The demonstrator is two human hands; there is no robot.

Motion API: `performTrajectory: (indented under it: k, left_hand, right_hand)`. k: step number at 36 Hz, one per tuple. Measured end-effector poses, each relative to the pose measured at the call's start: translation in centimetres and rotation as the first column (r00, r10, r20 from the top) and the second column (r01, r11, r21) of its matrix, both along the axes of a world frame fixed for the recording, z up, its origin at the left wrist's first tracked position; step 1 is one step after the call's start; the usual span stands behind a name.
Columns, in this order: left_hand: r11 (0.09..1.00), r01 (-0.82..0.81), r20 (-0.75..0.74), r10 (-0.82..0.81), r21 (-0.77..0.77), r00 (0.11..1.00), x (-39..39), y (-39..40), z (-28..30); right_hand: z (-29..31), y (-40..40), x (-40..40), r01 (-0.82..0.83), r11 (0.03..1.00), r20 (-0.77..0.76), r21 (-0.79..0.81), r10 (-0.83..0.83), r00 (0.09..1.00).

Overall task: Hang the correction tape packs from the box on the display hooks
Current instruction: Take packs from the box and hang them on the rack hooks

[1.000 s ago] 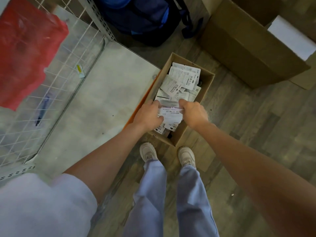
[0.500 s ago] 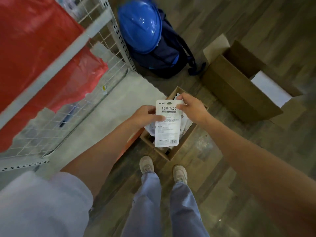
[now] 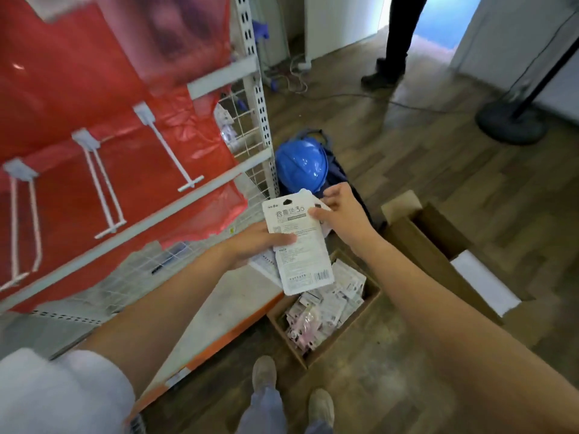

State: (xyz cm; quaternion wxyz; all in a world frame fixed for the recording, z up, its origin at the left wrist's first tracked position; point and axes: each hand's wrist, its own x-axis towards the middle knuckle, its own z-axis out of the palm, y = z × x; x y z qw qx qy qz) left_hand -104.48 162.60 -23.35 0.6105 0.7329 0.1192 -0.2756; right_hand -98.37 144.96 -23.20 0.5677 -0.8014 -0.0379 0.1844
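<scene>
Item in hand: a small stack of white printed card-backed correction tape packs (image 3: 299,245), back face up, held above the open brown cardboard box (image 3: 351,324) of loose packs on the floor. Left hand (image 3: 253,244) grips the stack mid-length, thumb pressed across the top card; right hand (image 3: 340,211) pinches the upper right corner beside the black hang hole. Risks: the lower packs look loosely fanned and could slide out under the thumb; the hang hole could miss a hook tip or tear if forced. Clearance: white wire display hooks (image 3: 103,183) stand up-left of the grip, bare, against red plastic sheeting (image 3: 78,73); a white shelf rail (image 3: 150,227) crosses between. A blue hard hat (image 3: 300,166) lies just beyond the grip.
</scene>
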Motion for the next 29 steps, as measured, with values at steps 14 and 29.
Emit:
performTrajectory:
  k: [14, 29]
  left_hand:
    - [0.817, -0.534, 0.339, 0.576, -0.216, 0.744, -4.7, 3.0, 12.2]
    - [0.638, -0.727, 0.426, 0.748, -0.253, 0.508, -14.4, 8.5, 18.6]
  right_hand:
    - [11.8, 5.7, -3.9, -0.355, 0.931, 0.08, 0.088, 0.348, 0.934]
    - [18.2, 10.0, -6.2, -0.348, 0.865, 0.117, 0.361, 0.328, 0.937]
